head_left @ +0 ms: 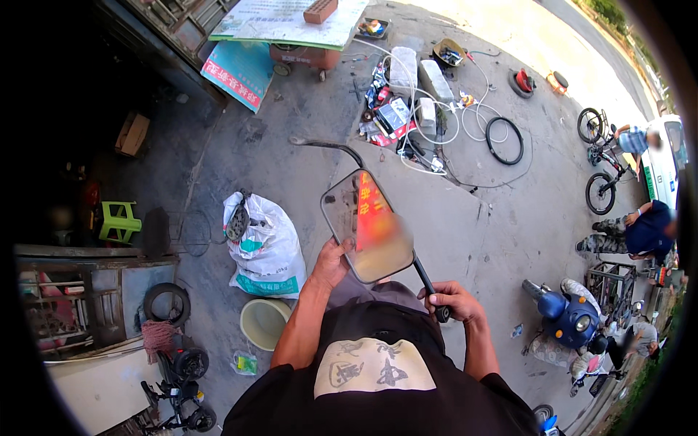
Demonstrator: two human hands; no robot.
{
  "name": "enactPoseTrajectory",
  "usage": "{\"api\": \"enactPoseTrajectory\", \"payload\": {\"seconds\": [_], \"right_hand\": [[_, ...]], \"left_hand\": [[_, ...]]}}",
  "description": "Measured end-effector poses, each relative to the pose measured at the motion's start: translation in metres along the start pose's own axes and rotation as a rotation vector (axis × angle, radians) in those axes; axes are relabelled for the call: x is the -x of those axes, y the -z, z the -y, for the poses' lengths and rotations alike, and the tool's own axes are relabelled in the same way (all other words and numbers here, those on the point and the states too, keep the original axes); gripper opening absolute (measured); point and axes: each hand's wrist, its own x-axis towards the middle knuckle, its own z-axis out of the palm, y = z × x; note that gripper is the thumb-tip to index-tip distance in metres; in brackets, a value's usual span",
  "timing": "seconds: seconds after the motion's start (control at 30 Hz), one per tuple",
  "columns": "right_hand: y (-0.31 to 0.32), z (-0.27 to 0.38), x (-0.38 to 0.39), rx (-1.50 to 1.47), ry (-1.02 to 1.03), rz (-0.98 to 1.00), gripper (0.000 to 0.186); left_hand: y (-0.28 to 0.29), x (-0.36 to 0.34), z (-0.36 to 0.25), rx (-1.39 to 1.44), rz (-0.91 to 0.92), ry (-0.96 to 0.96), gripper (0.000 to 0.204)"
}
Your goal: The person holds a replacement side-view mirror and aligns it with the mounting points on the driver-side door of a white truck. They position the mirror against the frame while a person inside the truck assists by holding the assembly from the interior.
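Observation:
I hold a rear-view mirror (363,232) with a dark frame over my lap; its glass reflects something red and yellow. My left hand (331,261) is closed on the mirror's lower left edge. My right hand (454,301) is closed on a black rod (425,276) below the mirror's right side. A curved dark stem (338,147) with a bracket at its end sticks up beyond the mirror's top. A white woven sack (265,254) with a dark object on it stands left of my left arm, with a pale bucket (263,327) beside it.
Pale blocks (403,69), coiled hoses and scattered items lie ahead. A cart (305,56) carries a board. People (651,229), bicycles (600,192) and a blue scooter (574,316) are at the right. A green stool (118,221), tyres (166,296) and a black bike (185,378) are at the left.

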Motion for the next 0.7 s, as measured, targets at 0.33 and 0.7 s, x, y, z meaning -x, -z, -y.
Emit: {"api": "enactPoseTrajectory", "payload": {"seconds": [0.33,0.7], "right_hand": [[-0.030,0.008,-0.014,0.900,0.224,-0.614,0.025],[0.007,-0.017,-0.034,1.389,0.611,-0.827,0.015]], "left_hand": [[-0.034,-0.014,-0.024,-0.360,-0.024,-0.155,0.044],[-0.041,-0.010,-0.003,-0.539,-0.029,-0.441,0.039]]}}
